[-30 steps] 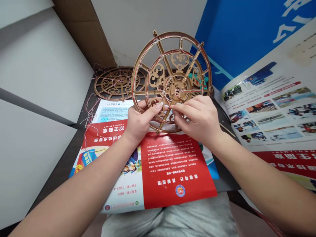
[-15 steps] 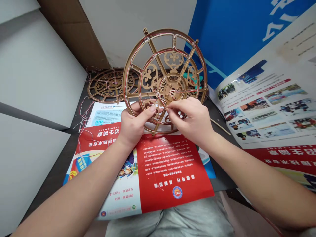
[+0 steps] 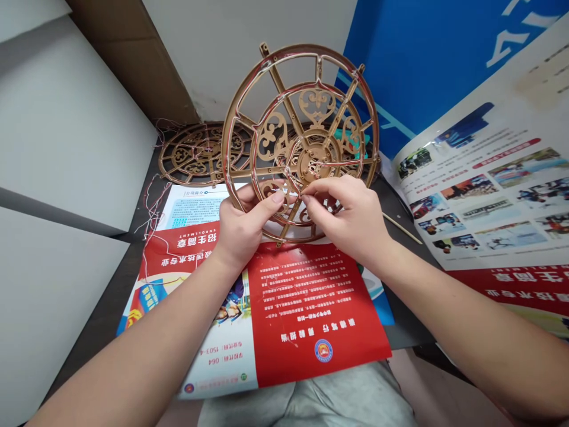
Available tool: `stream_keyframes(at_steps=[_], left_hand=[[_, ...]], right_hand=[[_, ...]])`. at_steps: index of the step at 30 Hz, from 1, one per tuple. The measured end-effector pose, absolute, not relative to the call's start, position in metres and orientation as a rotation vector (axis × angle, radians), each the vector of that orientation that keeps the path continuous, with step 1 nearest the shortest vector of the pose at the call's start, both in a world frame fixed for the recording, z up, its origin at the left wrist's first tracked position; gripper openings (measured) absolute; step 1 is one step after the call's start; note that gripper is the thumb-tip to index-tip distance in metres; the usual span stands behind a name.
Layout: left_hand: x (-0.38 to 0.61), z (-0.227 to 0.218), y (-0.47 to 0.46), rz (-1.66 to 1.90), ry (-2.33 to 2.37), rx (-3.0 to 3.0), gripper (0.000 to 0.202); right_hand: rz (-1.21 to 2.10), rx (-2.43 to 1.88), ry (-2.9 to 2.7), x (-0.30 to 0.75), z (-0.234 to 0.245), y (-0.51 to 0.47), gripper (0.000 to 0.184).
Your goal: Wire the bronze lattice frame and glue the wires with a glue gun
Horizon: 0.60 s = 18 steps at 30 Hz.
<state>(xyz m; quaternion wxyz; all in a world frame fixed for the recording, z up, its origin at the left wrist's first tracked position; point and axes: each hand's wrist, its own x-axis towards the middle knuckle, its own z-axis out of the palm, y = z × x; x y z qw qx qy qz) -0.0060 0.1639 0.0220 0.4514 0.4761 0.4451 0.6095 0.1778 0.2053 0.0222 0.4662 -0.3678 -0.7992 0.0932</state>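
Note:
I hold a round golden openwork frame (image 3: 284, 95) upright above the dark table, with thin red and white wire running along its rings and spokes. My left hand (image 3: 242, 228) grips its lower rim, thumb pressed on a spoke. My right hand (image 3: 349, 219) pinches a thin wire (image 3: 306, 193) near the frame's hub, fingertips together just right of my left thumb.
A second golden frame (image 3: 195, 155) lies flat at the back left, loose wires (image 3: 153, 196) trailing from it. A red and white leaflet (image 3: 288, 308) covers the table under my hands. A large poster (image 3: 484, 178) rises on the right; a thin wooden stick (image 3: 402, 228) lies beside it. Grey panels stand left.
The view shifted slightly. My right fingertips have edged left along the frame toward my left thumb; the frame stays upright in the same grip.

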Motion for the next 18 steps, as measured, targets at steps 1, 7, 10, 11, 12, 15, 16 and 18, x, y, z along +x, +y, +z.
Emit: stream_keyframes(at_steps=[1,7,10,11,12,15,16,18], left_hand=[[-0.0058,0.0220,0.1638,1.514,1.097,1.179,0.043],[-0.0042,0.0255,0.1616,1.516,1.129,1.262,0.042],[-0.0037,0.0264,0.1606,1.527,1.141,1.284,0.041],[-0.0035,0.0262,0.1604,1.531,1.140,1.284,0.041],[-0.0031,0.0260,0.1603,1.536,1.136,1.284,0.041],[-0.0017,0.0249,0.1601,1.552,1.125,1.277,0.041],[-0.0012,0.0246,0.1601,1.555,1.122,1.278,0.041],[-0.0005,0.0242,0.1598,1.567,1.115,1.283,0.040]], right_hand=[[0.243,-0.914,-1.958,0.1777,0.0225,0.2052,0.006],[0.314,-0.938,-1.920,0.1774,0.0248,0.2038,0.003],[0.287,-0.935,-1.922,0.1776,0.0253,0.2034,0.003],[0.263,-0.931,-1.931,0.1778,0.0254,0.2033,0.003],[0.241,-0.925,-1.944,0.1779,0.0256,0.2033,0.002],[0.222,-0.910,-1.977,0.1782,0.0261,0.2032,0.004],[0.228,-0.913,-1.980,0.1782,0.0263,0.2030,0.005],[0.233,-0.921,-1.977,0.1781,0.0265,0.2025,0.006]])
